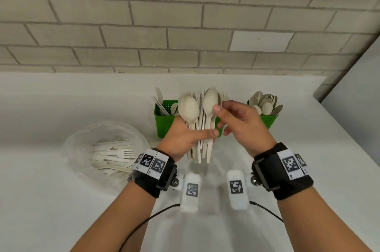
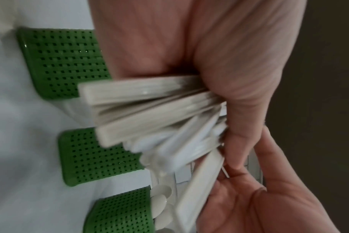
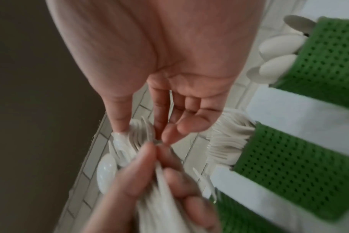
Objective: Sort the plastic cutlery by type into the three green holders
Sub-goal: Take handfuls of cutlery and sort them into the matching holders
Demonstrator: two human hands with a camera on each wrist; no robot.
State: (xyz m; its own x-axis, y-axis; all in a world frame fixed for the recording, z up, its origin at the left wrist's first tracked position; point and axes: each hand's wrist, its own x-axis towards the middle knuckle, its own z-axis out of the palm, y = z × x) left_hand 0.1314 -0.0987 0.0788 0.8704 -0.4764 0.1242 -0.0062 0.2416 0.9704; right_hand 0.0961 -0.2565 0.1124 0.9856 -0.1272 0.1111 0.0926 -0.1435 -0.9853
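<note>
Beige plastic cutlery point(image 1: 202, 128) stands fanned in the left hand point(image 1: 185, 136), whose fingers wrap the handles, held above the bench point(image 1: 267, 159) before the three green holders point(image 1: 162, 124). The right hand point(image 1: 242, 126) pinches one spoon point(image 1: 210, 100) by its bowl. Pulling it out could, I judge, loosen the bunch so pieces slide and scatter. Room is tight: the holders stand close behind, the right one point(image 1: 268, 121) crowded with spoons, a clear bowl point(image 1: 78, 138) of forks to the left.
</note>
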